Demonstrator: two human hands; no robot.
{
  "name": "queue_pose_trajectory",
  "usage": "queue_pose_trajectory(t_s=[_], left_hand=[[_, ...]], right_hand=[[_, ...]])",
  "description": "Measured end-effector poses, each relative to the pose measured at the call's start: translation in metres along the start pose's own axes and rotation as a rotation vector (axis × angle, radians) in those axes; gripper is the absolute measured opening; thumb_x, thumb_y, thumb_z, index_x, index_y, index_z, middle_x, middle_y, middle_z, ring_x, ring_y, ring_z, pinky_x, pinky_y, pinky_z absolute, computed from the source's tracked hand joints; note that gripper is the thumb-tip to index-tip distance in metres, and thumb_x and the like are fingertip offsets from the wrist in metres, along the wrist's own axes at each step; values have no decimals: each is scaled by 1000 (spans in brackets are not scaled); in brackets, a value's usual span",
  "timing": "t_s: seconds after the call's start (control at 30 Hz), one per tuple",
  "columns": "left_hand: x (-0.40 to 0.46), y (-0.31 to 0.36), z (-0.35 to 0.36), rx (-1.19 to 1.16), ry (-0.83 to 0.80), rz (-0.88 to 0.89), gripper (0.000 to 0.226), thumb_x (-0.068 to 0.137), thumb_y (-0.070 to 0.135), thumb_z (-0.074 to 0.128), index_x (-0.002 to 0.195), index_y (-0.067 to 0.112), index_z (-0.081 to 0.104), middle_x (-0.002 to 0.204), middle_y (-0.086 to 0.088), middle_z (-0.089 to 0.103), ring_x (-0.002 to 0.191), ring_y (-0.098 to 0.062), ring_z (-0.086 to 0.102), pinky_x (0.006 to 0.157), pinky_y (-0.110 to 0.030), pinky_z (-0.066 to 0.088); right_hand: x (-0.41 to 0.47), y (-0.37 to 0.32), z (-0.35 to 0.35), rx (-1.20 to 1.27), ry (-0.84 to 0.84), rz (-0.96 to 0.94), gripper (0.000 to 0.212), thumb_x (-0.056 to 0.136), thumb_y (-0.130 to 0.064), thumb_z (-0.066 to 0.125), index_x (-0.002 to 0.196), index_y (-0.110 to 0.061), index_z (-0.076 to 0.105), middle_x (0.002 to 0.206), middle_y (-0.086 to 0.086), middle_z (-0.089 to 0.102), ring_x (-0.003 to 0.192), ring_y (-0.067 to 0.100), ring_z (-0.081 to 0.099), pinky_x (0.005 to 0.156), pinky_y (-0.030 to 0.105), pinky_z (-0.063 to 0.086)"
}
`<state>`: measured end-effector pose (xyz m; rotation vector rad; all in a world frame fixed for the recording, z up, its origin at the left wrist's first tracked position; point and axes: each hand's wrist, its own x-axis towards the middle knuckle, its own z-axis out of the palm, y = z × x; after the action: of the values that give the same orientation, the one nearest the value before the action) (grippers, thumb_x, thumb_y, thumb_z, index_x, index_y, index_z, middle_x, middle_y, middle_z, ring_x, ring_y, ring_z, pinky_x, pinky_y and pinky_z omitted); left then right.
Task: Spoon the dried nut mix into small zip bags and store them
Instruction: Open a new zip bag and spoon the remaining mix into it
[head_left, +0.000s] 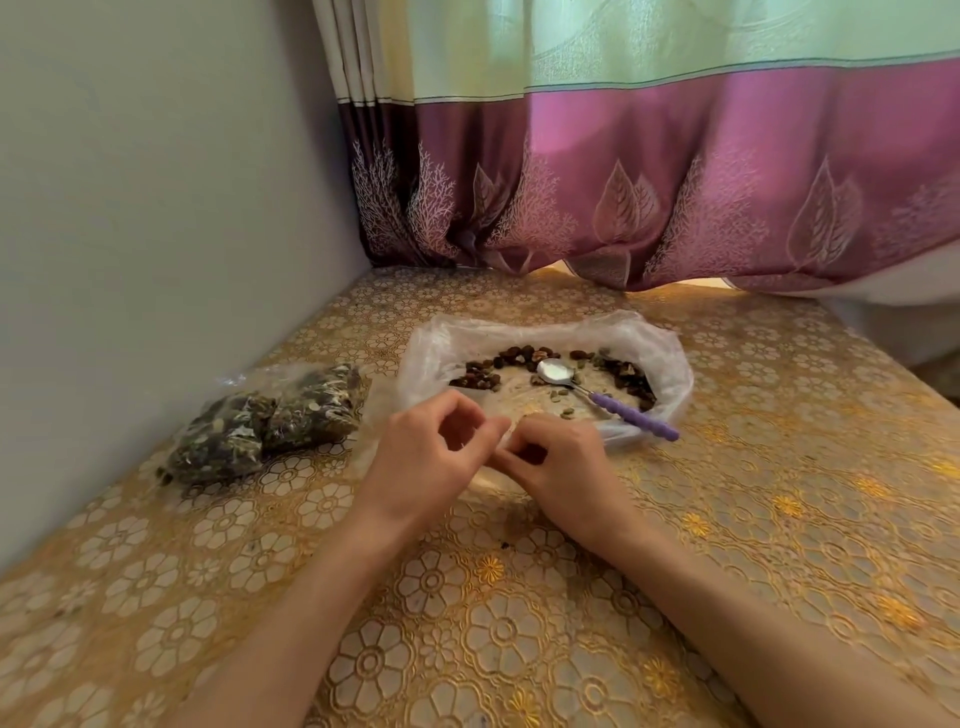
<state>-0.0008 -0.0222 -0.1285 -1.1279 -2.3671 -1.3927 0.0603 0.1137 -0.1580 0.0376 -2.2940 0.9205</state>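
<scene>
Both hands, left (431, 457) and right (558, 462), pinched a thin, limp, slippery empty zip bag (485, 480) at its mouth, just before the nut mix (628, 376) on the table (779, 493).

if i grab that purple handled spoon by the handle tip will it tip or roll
The spoon is probably bowl-heavy: metal bowl, slim purple handle, so it may dip forward. Its ridged handle likely grips well. It leans on the floppy plastic bag rim, which may shift as it lifts.

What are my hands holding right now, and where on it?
Both hands, left hand and right hand, pinch a small clear plastic zip bag at its top edge.
</scene>
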Motion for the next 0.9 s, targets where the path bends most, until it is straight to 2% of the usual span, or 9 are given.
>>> queue_pose_trajectory(t_s=[0.13, 0.27, 0.4, 0.5, 0.63, 0.73, 0.8, 0.9], left_hand=[[3, -1, -3, -7, -12, -19, 9, 87, 22, 63, 78, 22, 66, 68, 9, 64, 64, -1, 58, 56, -10, 43], [5, -5, -10, -68, 8, -73, 11, 87, 23, 62, 77, 23, 66, 69, 9, 66, 66, 0, 59, 59, -10, 44], [4, -5, -14, -94, 3, -93, 12, 86, 25, 63, 75, 28, 63, 69, 8, 66, 62, 3, 58, 58, -9, 44], [3, -4, -13, -120, -18, -110, 9, 87, 22, 63, 79, 27, 64, 71, 6, 67, 59, 3, 58, 54, -10, 44], [2, -5, -10, -135, -54, -102, 9, 87, 14, 64, 85, 23, 66, 72, 5, 67, 58, 3, 59, 53, -10, 45], [1, -5, -7, -98, -47, -104, 1, 85, 21, 66, 84, 22, 66, 71, 9, 66, 62, 3, 59, 57, -11, 45], [0, -6, -3, -79, -42, -119, 10, 82, 30, 68, 81, 20, 67, 70, 8, 65, 64, 2, 59, 58, -10, 45], [-1, -6, 1, -73, -50, -159, 19, 81, 35, 68, 80, 16, 68, 69, 6, 66, 63, -2, 59, 59, -12, 45]], right_hand=[[0, -1, 1, -13, 2, -17, 20, 80, -27, 73, 68, -21, 58, 63, -17, 50, 56, 0, 45, 59, 10, 39], [0, -5, 0, 2, -49, -46, 8, 84, -21, 70, 82, -14, 70, 73, -10, 60, 64, -2, 52, 65, 8, 40], [0, -7, -1, 80, -74, -5, 12, 87, -6, 62, 93, -9, 73, 81, -7, 64, 74, -3, 58, 66, 7, 42], [0, -4, -3, 67, -92, 47, 9, 88, -12, 64, 91, -11, 73, 76, -10, 63, 72, 5, 60, 66, 12, 46], [-1, -2, 0, -47, -135, 17, 9, 88, -20, 64, 90, -14, 70, 71, -22, 53, 67, -4, 53, 68, 9, 42], [0, -1, 0, -62, -137, 49, 5, 88, -23, 65, 84, -20, 66, 71, -20, 53, 66, -2, 51, 66, 11, 41], [0, -2, 1, -64, -144, 48, 9, 87, -24, 65, 79, -23, 62, 71, -17, 54, 65, 0, 51, 66, 12, 42], [0, -3, 2, -74, -145, 13, 16, 86, -23, 67, 74, -18, 58, 69, -16, 51, 61, 1, 48, 62, 14, 41]])
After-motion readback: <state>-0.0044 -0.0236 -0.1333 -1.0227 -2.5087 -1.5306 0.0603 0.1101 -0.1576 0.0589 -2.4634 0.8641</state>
